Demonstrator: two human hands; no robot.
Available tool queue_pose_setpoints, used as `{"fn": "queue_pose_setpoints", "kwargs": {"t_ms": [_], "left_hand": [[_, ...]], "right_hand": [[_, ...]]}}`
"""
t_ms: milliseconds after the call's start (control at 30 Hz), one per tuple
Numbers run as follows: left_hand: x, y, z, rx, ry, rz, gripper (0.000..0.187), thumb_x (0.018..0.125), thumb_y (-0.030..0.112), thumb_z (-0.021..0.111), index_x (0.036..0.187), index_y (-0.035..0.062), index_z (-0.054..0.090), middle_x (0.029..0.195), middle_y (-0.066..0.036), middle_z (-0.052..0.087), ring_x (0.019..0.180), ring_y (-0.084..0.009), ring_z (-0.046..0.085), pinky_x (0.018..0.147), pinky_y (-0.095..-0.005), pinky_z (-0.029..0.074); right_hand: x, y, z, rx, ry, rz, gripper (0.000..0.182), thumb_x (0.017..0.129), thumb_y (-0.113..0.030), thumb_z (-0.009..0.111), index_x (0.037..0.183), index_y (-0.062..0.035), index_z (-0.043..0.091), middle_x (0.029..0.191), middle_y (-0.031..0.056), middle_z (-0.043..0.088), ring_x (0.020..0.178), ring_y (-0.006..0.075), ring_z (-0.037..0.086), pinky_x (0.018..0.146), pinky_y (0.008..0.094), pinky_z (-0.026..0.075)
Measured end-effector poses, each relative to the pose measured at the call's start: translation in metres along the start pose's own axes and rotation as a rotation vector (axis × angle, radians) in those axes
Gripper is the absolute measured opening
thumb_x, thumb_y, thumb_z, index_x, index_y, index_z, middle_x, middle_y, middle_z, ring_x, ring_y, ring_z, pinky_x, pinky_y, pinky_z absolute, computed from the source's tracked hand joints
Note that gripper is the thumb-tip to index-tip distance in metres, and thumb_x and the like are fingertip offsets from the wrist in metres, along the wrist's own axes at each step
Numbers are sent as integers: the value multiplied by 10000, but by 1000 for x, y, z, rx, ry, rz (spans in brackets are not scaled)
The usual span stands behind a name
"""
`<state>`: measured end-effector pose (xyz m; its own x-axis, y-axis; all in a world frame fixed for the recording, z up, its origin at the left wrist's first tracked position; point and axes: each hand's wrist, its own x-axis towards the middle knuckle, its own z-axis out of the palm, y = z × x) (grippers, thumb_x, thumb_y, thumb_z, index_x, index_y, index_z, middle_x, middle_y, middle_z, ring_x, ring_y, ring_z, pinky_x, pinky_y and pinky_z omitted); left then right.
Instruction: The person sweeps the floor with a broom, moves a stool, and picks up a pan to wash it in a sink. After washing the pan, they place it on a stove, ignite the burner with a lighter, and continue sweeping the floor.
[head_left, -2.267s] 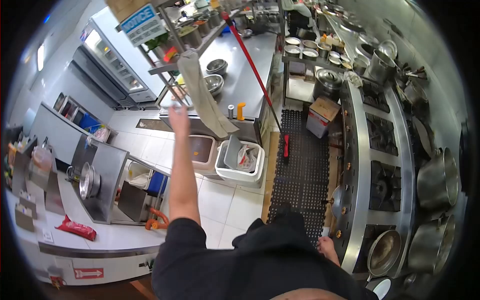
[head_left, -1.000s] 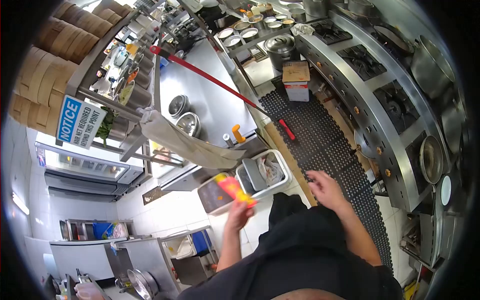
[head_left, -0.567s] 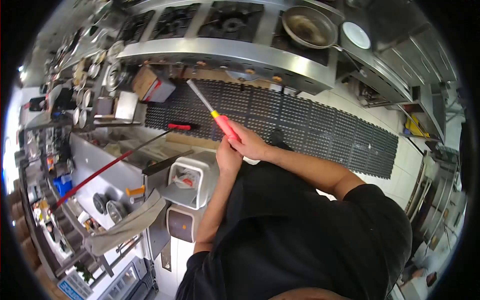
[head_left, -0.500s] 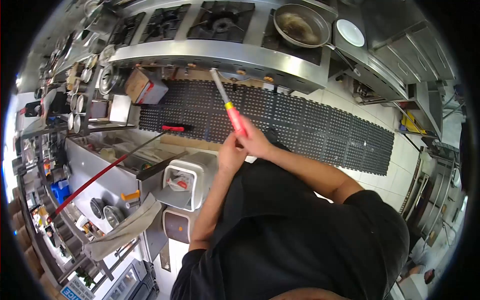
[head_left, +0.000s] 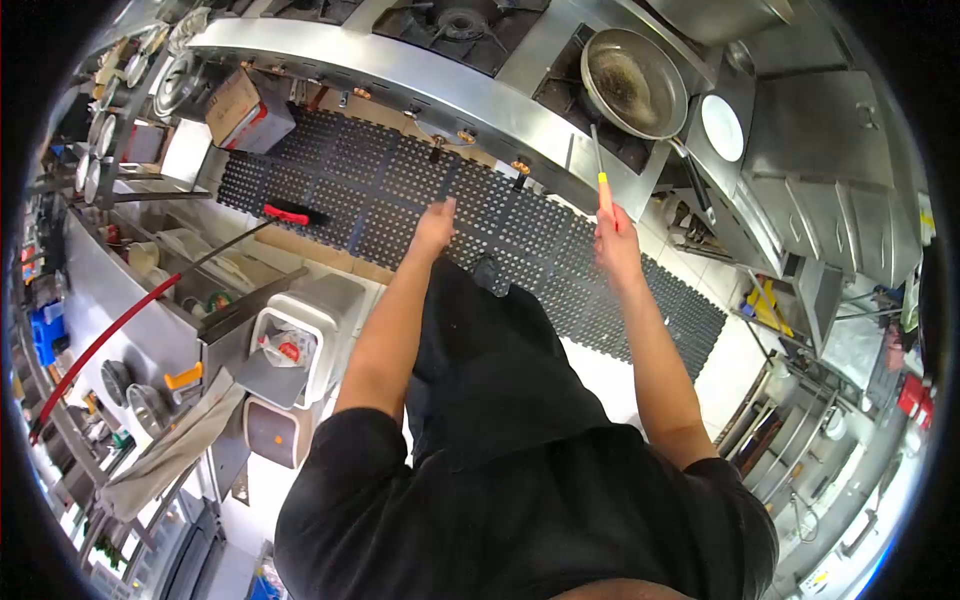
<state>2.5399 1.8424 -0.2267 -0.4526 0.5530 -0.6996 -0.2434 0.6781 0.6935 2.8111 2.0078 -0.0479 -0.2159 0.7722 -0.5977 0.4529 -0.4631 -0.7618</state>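
My right hand is closed round the red handle of a stick lighter. Its thin silver barrel and yellow collar point away from me, the tip over the stove's front edge by the burner under the frying pan. The pan sits on that burner, its inside stained brown, its dark handle angled toward me at the right. My left hand is apart from it, above the black floor mat, fingers curled in and nothing visible in them.
The steel stove front with its knobs runs across ahead. A white plate lies right of the pan. At left are a cardboard box, a red-handled floor brush and a bin. A perforated mat covers the floor.
My hands have parted: the right has carried the lighter to the right, toward the burner under the pan, and the left has let go and moved left. The view has shifted to the right.
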Motion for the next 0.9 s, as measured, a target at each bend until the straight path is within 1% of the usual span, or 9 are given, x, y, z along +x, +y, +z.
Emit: {"fn": "queue_pose_setpoints", "kwargs": {"t_ms": [67, 133, 200, 300, 400, 500, 567, 667, 900], "left_hand": [[83, -13, 13, 63, 108, 79, 600, 1016, 514, 473, 1145, -52, 625, 1093, -297, 689, 1035, -423, 677, 955, -448, 501], [163, -23, 35, -54, 288, 139, 643, 1013, 542, 447, 1191, -58, 596, 1077, -278, 697, 980, -408, 691, 907, -448, 525], [161, 39, 37, -355, 157, -145, 665, 1023, 568, 386, 1218, -44, 556, 1043, -193, 705, 801, -305, 716, 633, -424, 566], [221, 47, 68, -646, 64, -162, 668, 1029, 554, 347, 1276, -39, 531, 981, -180, 709, 727, -260, 709, 555, -393, 547], [224, 80, 82, -833, 155, -306, 668, 1033, 507, 325, 1274, -67, 569, 1026, -213, 715, 719, -313, 708, 578, -428, 556], [267, 56, 104, -671, 268, -298, 644, 1027, 446, 322, 1212, -86, 635, 1128, -251, 699, 757, -379, 711, 604, -475, 560], [258, 65, 102, -525, 314, -286, 620, 1003, 415, 340, 1132, -86, 681, 1224, -245, 676, 924, -403, 705, 723, -515, 559], [260, 72, 98, -796, 303, -506, 590, 983, 406, 364, 1216, -51, 655, 1262, -175, 673, 1100, -350, 659, 836, -485, 534], [256, 81, 92, -1160, 193, -488, 506, 981, 370, 372, 1172, 3, 665, 1202, -114, 682, 993, -301, 653, 766, -512, 505]], "right_hand": [[25, -19, 17, 12, 59, 28, 341, 1045, -328, 541, 1318, -124, 553, 786, -22, 489, 547, 68, 429, 433, 223, 342], [65, -27, 26, 39, 60, 92, 348, 1046, -350, 535, 1311, -126, 539, 823, -10, 491, 559, 70, 433, 428, 226, 339], [102, -26, 26, 115, 43, 184, 388, 1041, -406, 529, 1318, -135, 504, 885, 22, 488, 583, 91, 444, 422, 235, 339], [132, -39, 36, 216, 96, 291, 398, 1035, -423, 531, 1311, -139, 495, 905, 42, 489, 593, 112, 452, 422, 237, 337], [140, -47, 40, 151, 108, 332, 347, 1029, -395, 541, 1257, -135, 511, 907, 55, 506, 595, 122, 462, 424, 230, 327], [137, -61, 35, 185, 71, 379, 303, 1027, -374, 541, 1206, -131, 523, 889, 61, 522, 595, 118, 465, 427, 227, 323], [141, -67, 30, 230, 33, 403, 276, 1029, -380, 542, 1174, -146, 535, 868, 54, 528, 584, 110, 459, 427, 218, 317], [147, -70, 26, 325, -28, 418, 256, 1037, -396, 537, 1136, -161, 546, 849, 46, 535, 566, 102, 451, 424, 211, 312], [158, -65, 26, 465, -111, 416, 248, 1036, -404, 536, 1149, -184, 561, 853, 41, 539, 558, 93, 458, 433, 203, 327]]}}
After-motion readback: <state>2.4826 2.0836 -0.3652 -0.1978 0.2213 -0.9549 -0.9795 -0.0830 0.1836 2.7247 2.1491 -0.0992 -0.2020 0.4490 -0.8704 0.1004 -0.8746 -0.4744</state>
